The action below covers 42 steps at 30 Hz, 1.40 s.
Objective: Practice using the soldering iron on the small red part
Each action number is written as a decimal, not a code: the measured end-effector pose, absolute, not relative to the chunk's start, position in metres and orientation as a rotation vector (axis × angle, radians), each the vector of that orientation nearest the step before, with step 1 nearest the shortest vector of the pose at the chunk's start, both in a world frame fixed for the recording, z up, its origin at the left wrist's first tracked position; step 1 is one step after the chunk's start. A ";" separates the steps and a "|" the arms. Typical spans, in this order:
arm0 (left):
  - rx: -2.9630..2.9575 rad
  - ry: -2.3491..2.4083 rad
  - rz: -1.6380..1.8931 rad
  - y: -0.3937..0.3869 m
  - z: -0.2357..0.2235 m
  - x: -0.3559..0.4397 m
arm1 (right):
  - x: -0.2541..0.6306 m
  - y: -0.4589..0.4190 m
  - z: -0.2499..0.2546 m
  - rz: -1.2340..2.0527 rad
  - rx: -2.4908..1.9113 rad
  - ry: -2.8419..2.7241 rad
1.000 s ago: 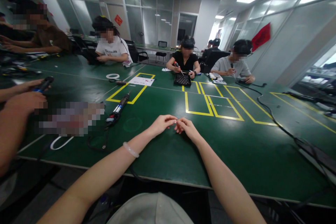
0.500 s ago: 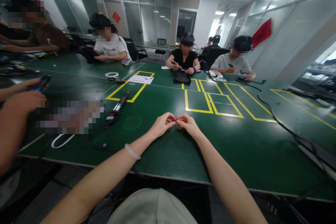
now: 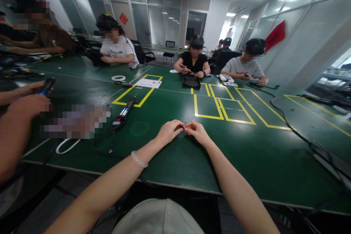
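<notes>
Both of my hands meet above the green table point(image 3: 175, 168), fingertips nearly touching. Between them is a small red object point(image 3: 184, 127), too small and too covered by fingers to name. My left hand point(image 3: 169, 131) pinches it from the left, thumb against fingers. From the other side my right hand point(image 3: 197, 131) closes its thumb and fingertips on it too. A pale bracelet circles my left wrist. Left of my hands lies an electric screwdriver point(image 3: 124, 113) with a cord, its tip pointing away from me.
A paper sheet point(image 3: 148, 83) and a white tape roll point(image 3: 118, 78) lie farther back. Yellow tape rectangles mark the table. At left, a co-worker's hands point(image 3: 27, 98) hold a dark tool. Across the table, people sit working, one at a black tray point(image 3: 191, 81). A black cable point(image 3: 285, 117) runs along the right.
My hands stay together on the small red object, with slight finger movement; a pale spot now shows beside the red. The whole view has shifted slightly.
</notes>
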<state>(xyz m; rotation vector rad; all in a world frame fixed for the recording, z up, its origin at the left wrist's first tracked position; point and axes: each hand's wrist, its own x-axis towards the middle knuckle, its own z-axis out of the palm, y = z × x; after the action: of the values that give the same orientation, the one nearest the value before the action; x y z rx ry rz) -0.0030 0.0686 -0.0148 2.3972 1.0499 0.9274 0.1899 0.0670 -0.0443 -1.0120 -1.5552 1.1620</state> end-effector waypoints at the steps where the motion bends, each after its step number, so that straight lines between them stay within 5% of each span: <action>1: 2.480 1.063 0.923 0.068 -0.015 -0.003 | 0.190 0.067 -0.044 1.180 -1.016 -1.545; 17: 2.665 1.118 0.838 0.060 -0.009 0.001 | 0.190 0.064 -0.041 1.253 -0.994 -1.486; 25: 2.525 1.531 0.987 0.060 0.026 -0.056 | 0.190 0.066 -0.043 1.269 -1.029 -1.486; 35: 2.324 2.604 0.325 0.039 0.001 -0.214 | 0.189 0.064 -0.040 1.279 -1.024 -1.485; 42: 2.461 2.425 -0.009 0.039 -0.010 -0.216 | 0.189 0.065 -0.042 1.273 -1.028 -1.499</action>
<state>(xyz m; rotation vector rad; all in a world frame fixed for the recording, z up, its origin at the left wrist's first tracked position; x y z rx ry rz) -0.2157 0.0392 -0.0098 2.4606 2.4250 -0.0094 0.1886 0.0651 -0.0424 -1.0277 -1.4994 1.2726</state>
